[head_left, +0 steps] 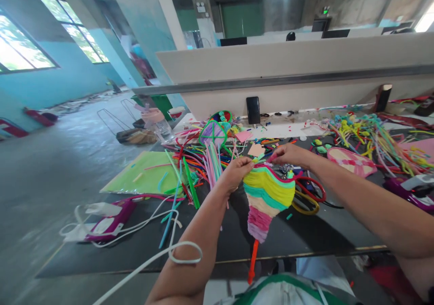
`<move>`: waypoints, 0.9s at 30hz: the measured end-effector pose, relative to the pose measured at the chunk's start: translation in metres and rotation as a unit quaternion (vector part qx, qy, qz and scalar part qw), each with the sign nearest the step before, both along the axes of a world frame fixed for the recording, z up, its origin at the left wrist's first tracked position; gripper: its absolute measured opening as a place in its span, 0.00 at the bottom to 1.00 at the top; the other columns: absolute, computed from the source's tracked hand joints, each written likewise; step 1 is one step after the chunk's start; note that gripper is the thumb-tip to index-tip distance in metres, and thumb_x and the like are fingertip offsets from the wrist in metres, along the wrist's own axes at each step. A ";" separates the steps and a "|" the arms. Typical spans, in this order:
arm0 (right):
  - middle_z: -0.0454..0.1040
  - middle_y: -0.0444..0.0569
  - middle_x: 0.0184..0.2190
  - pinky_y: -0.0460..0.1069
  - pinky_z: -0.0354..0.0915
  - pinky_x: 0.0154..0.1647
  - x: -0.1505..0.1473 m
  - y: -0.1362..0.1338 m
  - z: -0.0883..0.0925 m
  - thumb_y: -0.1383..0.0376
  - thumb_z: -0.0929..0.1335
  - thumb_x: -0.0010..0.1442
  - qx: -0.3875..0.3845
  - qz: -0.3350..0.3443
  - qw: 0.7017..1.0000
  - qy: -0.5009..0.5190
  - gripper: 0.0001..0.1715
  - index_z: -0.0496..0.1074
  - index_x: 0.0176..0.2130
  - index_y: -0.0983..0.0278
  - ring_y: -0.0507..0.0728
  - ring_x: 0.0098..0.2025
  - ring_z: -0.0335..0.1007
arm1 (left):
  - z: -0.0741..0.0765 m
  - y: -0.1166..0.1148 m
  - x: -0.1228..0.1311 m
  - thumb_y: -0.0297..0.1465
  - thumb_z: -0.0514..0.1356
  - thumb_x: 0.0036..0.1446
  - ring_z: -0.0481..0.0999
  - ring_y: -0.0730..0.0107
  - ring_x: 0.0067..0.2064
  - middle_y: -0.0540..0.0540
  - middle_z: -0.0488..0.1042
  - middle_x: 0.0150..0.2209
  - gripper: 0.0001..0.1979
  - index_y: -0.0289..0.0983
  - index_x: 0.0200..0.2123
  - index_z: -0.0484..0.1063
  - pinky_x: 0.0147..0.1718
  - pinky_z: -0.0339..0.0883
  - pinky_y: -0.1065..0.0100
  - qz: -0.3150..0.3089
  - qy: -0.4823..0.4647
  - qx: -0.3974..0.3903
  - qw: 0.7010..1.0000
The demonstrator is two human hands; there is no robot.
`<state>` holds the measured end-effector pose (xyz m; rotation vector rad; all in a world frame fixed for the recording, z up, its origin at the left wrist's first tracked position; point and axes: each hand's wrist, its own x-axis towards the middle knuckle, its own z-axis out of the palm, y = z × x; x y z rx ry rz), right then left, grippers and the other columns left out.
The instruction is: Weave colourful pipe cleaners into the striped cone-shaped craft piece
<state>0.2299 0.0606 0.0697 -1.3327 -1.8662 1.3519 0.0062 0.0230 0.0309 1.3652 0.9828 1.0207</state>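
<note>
A striped pipe-cleaner piece hangs above the front of the dark table, banded in yellow, turquoise, cream, pink and lilac. It narrows downward, and an orange-red strip trails from its tip. My left hand is closed, pinching the piece at its upper left corner. Along the top edge runs a magenta pipe cleaner. My right hand is closed over the top edge, thumb and fingertips gripping a pink pipe-cleaner end. The fingers partly hide how that end joins the piece.
Loose pipe cleaners pile up behind my left hand, more at the right. A green sheet, a purple glue gun and a white cable lie left. A phone leans on the partition.
</note>
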 end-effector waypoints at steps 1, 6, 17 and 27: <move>0.74 0.44 0.22 0.45 0.60 0.28 0.002 -0.002 -0.003 0.62 0.74 0.41 -0.018 0.009 0.999 0.028 0.14 0.78 0.31 0.67 0.49 0.25 0.64 | 0.000 0.000 0.000 0.41 0.67 0.45 0.66 0.75 0.23 0.51 0.68 0.21 0.15 0.34 0.27 0.71 0.23 0.58 0.72 -0.007 -0.013 -0.009 1.000; 0.75 0.44 0.27 0.46 0.64 0.33 0.003 -0.019 -0.013 0.59 0.77 0.40 -0.043 0.023 0.983 0.180 0.22 0.77 0.36 0.66 0.49 0.27 0.68 | 0.001 -0.002 0.002 0.40 0.69 0.42 0.69 0.75 0.24 0.51 0.69 0.22 0.17 0.34 0.27 0.70 0.26 0.61 0.72 -0.033 -0.069 -0.055 0.996; 0.75 0.48 0.36 0.50 0.65 0.40 -0.016 -0.041 -0.031 0.50 0.75 0.43 0.024 -0.017 0.963 0.267 0.22 0.71 0.30 0.63 0.54 0.35 0.70 | 0.009 -0.010 0.004 0.39 0.71 0.39 0.69 0.77 0.23 0.52 0.70 0.22 0.18 0.33 0.27 0.70 0.26 0.62 0.73 -0.066 -0.128 -0.093 0.985; 0.73 0.48 0.26 0.48 0.59 0.35 -0.015 -0.044 -0.013 0.63 0.66 0.51 0.286 0.100 0.945 -0.121 0.07 0.70 0.24 0.62 0.55 0.31 0.67 | 0.004 -0.011 0.008 0.41 0.71 0.41 0.68 0.78 0.22 0.51 0.70 0.22 0.19 0.32 0.26 0.70 0.25 0.60 0.73 -0.083 -0.092 -0.094 0.988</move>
